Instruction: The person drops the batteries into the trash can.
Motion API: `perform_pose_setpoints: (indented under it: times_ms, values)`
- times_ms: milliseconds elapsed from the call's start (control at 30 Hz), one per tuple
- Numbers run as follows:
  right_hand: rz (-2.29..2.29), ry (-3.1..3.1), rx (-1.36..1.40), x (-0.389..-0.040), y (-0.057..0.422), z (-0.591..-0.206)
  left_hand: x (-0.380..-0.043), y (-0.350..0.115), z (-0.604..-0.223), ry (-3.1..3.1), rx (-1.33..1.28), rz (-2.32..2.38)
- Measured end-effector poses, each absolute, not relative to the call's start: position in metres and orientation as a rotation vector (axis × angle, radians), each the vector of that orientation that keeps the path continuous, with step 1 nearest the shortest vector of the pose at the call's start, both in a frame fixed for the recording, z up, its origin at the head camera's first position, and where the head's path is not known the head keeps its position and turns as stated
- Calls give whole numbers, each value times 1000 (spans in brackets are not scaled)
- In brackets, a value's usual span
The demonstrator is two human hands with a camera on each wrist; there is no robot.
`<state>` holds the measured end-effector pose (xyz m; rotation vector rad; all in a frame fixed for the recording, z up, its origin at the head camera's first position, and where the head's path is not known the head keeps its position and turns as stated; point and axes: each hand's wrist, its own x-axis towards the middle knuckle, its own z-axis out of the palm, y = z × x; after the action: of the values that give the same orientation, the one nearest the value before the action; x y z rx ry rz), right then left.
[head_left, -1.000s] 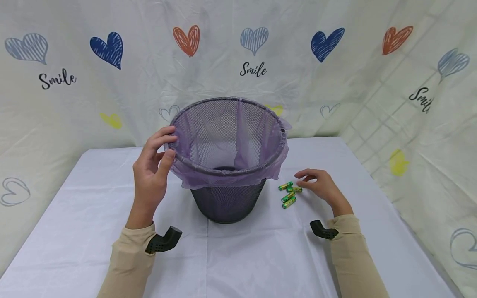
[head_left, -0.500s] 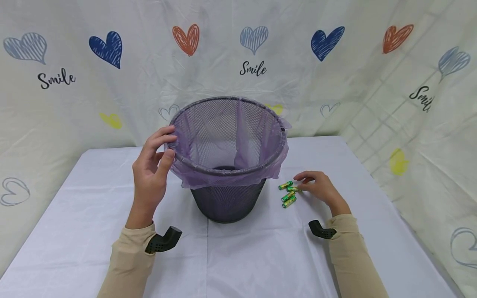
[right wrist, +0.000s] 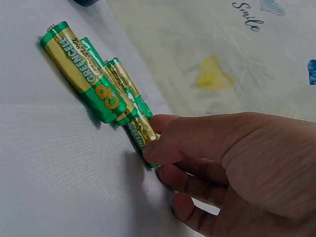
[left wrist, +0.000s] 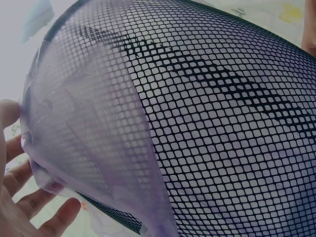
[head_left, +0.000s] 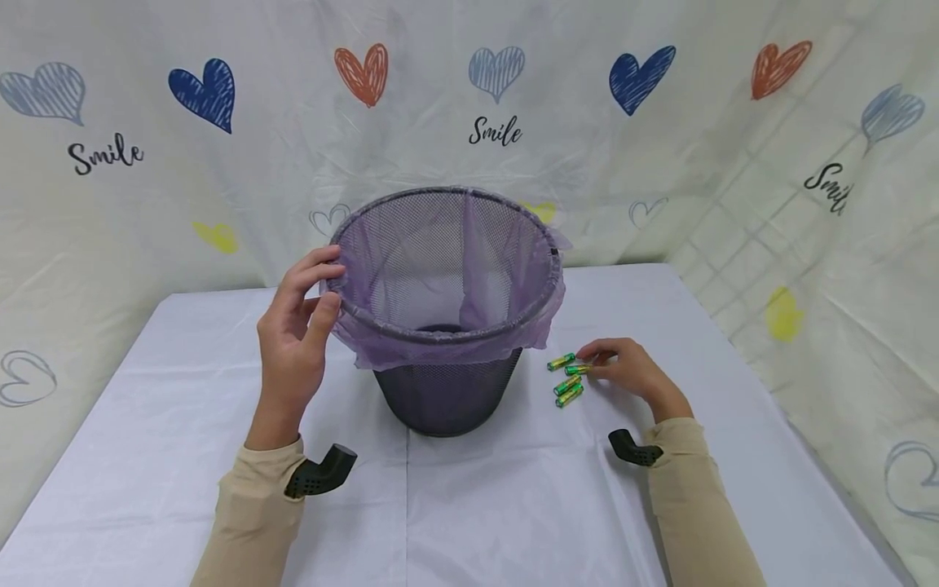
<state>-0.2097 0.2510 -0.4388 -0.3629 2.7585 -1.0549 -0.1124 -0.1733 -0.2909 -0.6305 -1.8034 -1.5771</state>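
Observation:
A black mesh wastebasket (head_left: pixel 443 403) stands upright, lined with a thin purple bag (head_left: pixel 418 352) folded over its rim. My left hand (head_left: pixel 292 342) holds the rim on its left side, thumb outside and fingers over the edge. In the left wrist view the fingers (left wrist: pixel 19 177) lie along the bag's edge. To the right of the basket, my right hand (head_left: pixel 627 371) pinches a green and gold battery (right wrist: pixel 138 127) between thumb and forefinger, low over the table. Several like batteries (right wrist: pixel 81 74) lie close beside it; the pinched one's end is partly hidden by the thumb.
A white cloth covers the table (head_left: pixel 469 505). Behind it hangs a pale curtain (head_left: pixel 433 155) printed with hearts and the word "Smile". Black wrist mounts (head_left: pixel 323 473) stick out from both beige sleeves.
My right hand has come down to the batteries, and its fingers have closed on one, which has shifted slightly. The left hand keeps its place on the rim.

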Motion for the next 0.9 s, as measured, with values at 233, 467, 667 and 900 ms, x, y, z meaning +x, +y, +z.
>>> perform_pose_setpoints:
  times_ms: [233, 467, 667, 900]
  values:
    - [-973, 2806, -367, -212, 249, -441, -113, -174, -291, -1814, -621, -1570]
    - [-937, 2817, -303, -212, 248, -442, -113, -174, -291, -1805, -623, -1583]
    - [-955, 2799, -272, -210, 251, -439, -113, -174, -291, -1811, -618, -1580]
    - [-996, 2785, -272, -210, 254, -436, -112, -173, -291, -1828, -606, -1575]
